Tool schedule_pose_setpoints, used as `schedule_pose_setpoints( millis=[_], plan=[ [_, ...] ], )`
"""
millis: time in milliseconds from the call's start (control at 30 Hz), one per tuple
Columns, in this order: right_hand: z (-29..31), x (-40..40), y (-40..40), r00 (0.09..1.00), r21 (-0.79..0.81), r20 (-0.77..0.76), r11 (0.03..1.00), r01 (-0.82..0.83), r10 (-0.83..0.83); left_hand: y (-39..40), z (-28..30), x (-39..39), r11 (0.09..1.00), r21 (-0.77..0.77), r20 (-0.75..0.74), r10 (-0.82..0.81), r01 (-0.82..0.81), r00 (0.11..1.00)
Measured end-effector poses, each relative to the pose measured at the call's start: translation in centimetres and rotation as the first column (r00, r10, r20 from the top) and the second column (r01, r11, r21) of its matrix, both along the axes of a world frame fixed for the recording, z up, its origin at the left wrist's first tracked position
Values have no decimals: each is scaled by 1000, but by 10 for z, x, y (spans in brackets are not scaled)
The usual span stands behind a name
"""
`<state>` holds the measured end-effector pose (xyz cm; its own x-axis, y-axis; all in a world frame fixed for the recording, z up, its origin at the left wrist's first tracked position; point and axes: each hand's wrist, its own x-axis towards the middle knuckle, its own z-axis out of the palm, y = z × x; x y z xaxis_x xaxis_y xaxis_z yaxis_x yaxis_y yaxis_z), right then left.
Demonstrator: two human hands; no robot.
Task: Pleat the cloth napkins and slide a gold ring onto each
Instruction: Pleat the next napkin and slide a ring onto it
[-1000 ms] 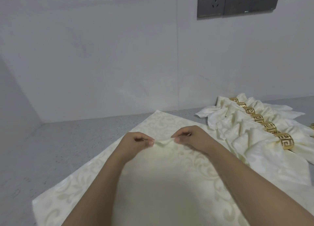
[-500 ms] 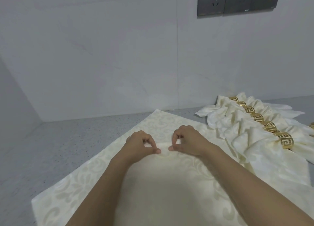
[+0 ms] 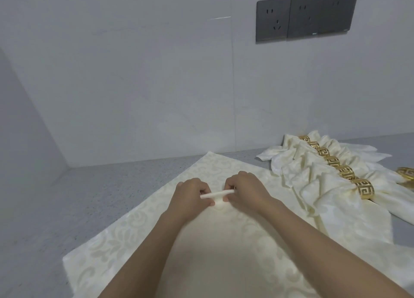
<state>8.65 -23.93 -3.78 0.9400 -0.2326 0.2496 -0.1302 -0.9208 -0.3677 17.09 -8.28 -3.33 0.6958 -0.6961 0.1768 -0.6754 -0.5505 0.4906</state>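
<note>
At the middle of the grey worktop (image 3: 94,199), a flat cream napkin (image 3: 139,235) lay spread like a diamond, one corner pointing to the wall. Left hand (image 3: 190,194) and right hand (image 3: 244,191) sat close together near the napkin's centre, each with fingers curled, pinching a small raised ridge of cloth (image 3: 216,194) between them. Neither hand was free or relaxed. Step in hand, as judged: first pleat being started, cloth gathered up at the middle; rest of the napkin was unpleated and flat. No ring on it yet.

Next move likely called for gathering more cloth into the pinch, fold after fold, keeping the ridge tight so it would not slip flat, then freeing one hand to fetch a ring.

To the right, a row of finished napkins (image 3: 313,181) lay overlapping, each cinched by a gold ring (image 3: 364,188) with a key pattern. Their fanned ends touched or overlapped the right edge of the flat napkin, so wide pleating could drag them. A loose gold ring (image 3: 406,172) sat at the far right edge, partly cut off, well apart from the hands; a reach over the finished row seemed needed. Dark wall sockets (image 3: 304,15) above, not in the way.
</note>
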Motion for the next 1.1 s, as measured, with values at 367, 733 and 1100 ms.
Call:
schedule_pose_setpoints(
  millis=[367, 733, 1100],
  plan=[
    [0, -43, 11, 996, 38, -62, 998, -55, 57, 25, -1, -30, 998, 62, -138, 15, -7, 990],
    [-18, -68, 10, 998, 130, 60, 991, -37, 29, 37, -14, -53, 986, -132, -65, 91, -99, 994],
    [-25, -64, 11, 994, 57, 111, 998, -2, -4, 34, -25, -46, 965, -257, -91, 33, -56, 995]
  ],
)
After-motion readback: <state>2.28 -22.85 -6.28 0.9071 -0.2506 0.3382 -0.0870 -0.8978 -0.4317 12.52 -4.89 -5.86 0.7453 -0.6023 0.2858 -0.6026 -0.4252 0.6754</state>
